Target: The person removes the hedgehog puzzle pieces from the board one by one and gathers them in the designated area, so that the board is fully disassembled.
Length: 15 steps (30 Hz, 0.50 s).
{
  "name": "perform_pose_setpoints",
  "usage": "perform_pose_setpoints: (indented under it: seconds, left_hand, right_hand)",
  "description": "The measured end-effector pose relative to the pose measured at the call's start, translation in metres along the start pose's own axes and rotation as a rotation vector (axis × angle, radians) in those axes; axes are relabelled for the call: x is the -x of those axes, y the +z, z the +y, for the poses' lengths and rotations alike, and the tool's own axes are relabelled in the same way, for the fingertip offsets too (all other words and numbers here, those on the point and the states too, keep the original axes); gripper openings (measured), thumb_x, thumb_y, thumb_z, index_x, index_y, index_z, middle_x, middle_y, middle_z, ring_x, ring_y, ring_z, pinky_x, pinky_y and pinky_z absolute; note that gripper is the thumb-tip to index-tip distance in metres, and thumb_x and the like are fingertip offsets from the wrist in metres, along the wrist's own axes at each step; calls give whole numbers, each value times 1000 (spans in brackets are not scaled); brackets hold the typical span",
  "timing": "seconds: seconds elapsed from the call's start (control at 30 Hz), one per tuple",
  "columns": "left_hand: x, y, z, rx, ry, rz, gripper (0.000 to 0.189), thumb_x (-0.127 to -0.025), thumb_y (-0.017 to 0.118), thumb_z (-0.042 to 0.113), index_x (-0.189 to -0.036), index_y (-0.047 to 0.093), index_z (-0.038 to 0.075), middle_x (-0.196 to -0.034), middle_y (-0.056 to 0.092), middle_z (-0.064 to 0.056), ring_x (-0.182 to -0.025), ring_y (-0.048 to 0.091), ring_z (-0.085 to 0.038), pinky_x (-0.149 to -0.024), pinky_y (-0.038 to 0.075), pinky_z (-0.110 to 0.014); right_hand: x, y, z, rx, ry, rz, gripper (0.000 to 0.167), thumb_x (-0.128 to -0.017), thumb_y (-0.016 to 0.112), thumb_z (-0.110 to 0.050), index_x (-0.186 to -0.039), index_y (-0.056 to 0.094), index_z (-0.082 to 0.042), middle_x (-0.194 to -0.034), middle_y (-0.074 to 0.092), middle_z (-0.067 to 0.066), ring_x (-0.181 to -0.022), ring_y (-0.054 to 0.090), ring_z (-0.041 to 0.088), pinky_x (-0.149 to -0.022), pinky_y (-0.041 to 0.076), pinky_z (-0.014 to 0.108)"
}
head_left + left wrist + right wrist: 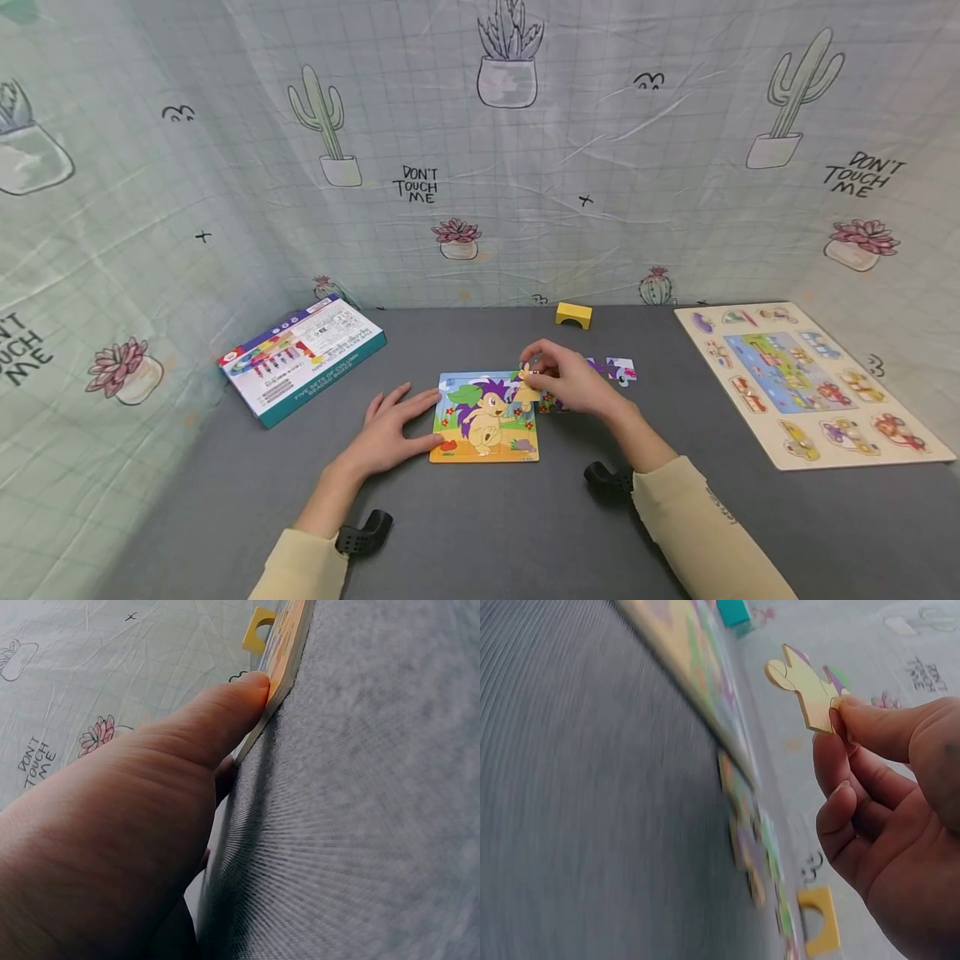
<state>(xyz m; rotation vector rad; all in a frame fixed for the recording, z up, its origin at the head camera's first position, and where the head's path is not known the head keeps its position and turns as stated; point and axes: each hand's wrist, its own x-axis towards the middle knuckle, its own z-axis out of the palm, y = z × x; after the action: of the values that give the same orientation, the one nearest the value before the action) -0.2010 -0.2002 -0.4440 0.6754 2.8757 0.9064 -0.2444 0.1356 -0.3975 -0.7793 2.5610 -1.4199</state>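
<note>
A puzzle board (pixel 487 417) with a purple-haired hedgehog picture lies flat on the grey table. My left hand (pixel 393 429) rests at its left side, fingers spread, with the thumb on the lower left edge; the left wrist view shows that thumb (pixel 240 694) against the board's edge. My right hand (pixel 573 379) pinches a puzzle piece (pixel 810 690) between thumb and fingers, raised above the board's upper right corner. The piece is mostly pale yellow with purple and green bits. Loose puzzle pieces (pixel 621 370) lie to the right, partly hidden behind the right hand.
A yellow arch block (pixel 573 315) stands at the back near the curtain. To the left lies a box with a teal side (pixel 322 379). A wooden board with vehicle pictures (pixel 817 392) lies at the right. Printed curtain (pixel 480 183) closes off the back and sides.
</note>
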Motion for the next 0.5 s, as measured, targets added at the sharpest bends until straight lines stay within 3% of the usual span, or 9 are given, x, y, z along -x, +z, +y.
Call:
perform_pose_setpoints:
  seconds: [0.5]
  left_hand:
    - [0, -1, 0, -8, 1, 2, 71, -90, 73, 47, -150, 52, 15, -151, 49, -9, -149, 18, -41, -114, 1, -65]
  right_hand:
    - [28, -39, 27, 111, 101, 4, 24, -100, 64, -10, -123, 59, -3, -89, 65, 3, -75, 57, 23, -65, 46, 38]
